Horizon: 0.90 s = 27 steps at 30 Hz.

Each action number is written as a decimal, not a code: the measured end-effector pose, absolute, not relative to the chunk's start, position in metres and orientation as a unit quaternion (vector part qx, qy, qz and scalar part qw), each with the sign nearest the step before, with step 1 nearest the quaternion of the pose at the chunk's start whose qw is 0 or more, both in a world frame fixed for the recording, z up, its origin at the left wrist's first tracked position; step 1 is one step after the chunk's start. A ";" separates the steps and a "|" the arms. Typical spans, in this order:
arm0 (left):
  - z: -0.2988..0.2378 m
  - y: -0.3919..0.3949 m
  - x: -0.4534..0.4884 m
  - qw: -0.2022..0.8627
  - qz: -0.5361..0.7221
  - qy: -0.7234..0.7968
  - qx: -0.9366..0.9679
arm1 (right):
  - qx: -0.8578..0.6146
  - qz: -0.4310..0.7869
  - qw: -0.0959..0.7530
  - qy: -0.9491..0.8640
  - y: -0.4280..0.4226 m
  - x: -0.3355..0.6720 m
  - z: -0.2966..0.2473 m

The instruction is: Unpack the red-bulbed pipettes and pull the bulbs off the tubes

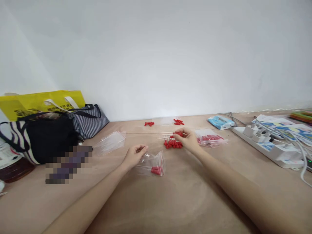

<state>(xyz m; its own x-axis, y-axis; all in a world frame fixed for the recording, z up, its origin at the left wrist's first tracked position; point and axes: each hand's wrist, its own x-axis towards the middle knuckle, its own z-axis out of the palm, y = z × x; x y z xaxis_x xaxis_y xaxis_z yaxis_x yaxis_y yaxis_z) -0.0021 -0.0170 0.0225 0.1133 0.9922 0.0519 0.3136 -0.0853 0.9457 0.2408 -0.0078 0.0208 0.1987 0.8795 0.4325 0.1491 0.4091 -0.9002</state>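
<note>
My right hand [190,139] pinches the red ends of a few thin clear-stemmed pieces that look like droppers [179,134], their stems pointing left. Just below it lies a pile of similar red-ended droppers [173,143]. My left hand [136,154] has its fingers curled together beside a clear zip bag [146,167]; whether it grips the bag's edge I cannot tell. Inside that bag are some red-ended pieces [156,170], and its red zip line faces right. Filled zip bags [211,138] lie to the right of my right hand.
Flat clear bags [110,142] lie left of centre. Two small red groups [149,123] [179,122] sit near the wall. A blue packet [220,122], a power strip [265,146] with cables and papers [287,126] occupy the right; a black bag [51,136] and striped bag [89,120], the left.
</note>
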 end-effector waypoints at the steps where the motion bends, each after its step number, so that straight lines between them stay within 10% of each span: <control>1: 0.024 -0.011 0.003 0.459 0.390 0.535 0.592 | -0.463 0.234 0.610 -0.599 -0.008 0.230 0.017; 10: 0.030 0.034 0.041 0.559 0.324 0.560 0.519 | -0.472 -0.053 0.309 -0.824 -0.002 0.174 0.003; 27: 0.013 0.056 0.057 0.494 0.327 0.602 0.535 | -0.412 0.008 0.407 -0.815 -0.035 0.208 0.006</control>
<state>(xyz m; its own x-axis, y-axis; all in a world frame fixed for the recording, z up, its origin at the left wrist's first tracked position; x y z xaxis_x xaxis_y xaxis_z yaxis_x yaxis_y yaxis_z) 0.0567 0.0558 0.0134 0.0612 0.9675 -0.2454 0.3212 0.2137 0.9226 0.2079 -0.0352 0.0056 -0.3285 0.6787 0.6568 0.6652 0.6600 -0.3492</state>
